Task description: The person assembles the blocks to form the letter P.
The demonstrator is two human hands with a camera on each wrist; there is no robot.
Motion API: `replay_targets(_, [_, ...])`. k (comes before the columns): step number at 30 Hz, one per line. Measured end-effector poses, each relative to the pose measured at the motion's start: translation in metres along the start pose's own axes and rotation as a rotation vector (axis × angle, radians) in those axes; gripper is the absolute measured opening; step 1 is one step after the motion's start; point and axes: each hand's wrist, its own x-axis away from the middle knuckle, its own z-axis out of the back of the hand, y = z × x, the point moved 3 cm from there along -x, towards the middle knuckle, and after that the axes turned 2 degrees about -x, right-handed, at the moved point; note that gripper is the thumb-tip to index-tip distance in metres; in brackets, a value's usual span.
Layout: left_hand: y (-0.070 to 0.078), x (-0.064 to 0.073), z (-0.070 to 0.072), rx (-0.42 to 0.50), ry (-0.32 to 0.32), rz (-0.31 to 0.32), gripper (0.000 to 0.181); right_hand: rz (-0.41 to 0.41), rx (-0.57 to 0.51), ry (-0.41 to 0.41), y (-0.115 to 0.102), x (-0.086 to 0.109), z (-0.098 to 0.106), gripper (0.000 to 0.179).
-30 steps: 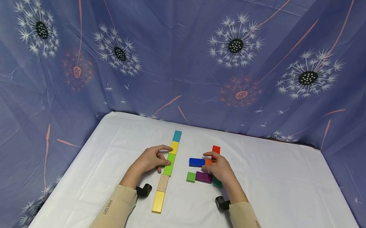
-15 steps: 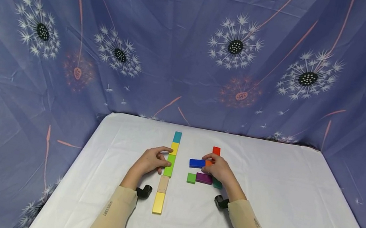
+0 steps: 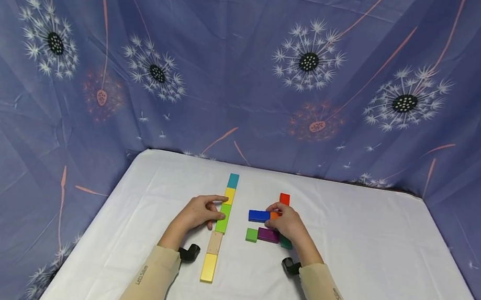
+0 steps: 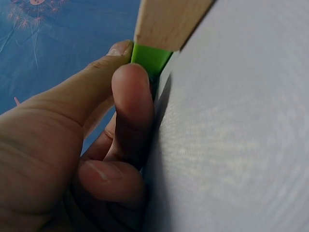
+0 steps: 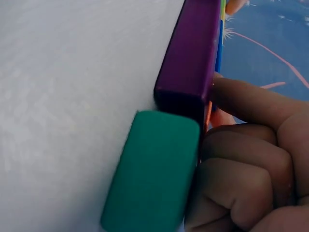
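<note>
Presently, left hand (image 3: 198,210) reaches forward: thumb on light green block (image 3: 223,225), index on yellow block (image 3: 230,194), spread apart. Right hand (image 3: 291,223): thumb and index straddle junction of blue block (image 3: 258,216) and orange block (image 3: 274,215); cannot tell if gripping. Cloth-covered counter (image 3: 394,260): five blocks in line toward far edge, six grouped rightward. Smooth cuboids; one bare wooden block (image 3: 215,242), grained

Sleeves (image 3: 147,288), two, beige; small dark lettering (image 3: 141,275) on each; black wrist-worn cameras (image 3: 191,252) beside sleeve cuffs.
</note>
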Motion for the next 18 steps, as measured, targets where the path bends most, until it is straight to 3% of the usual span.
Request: replay_targets(18, [-0.0014,-0.0005,-0.0003,-0.002,-0.001,-0.011,0.055,0.039,-0.08,-0.012,0.0051,-0.0012,0.0035,0.032])
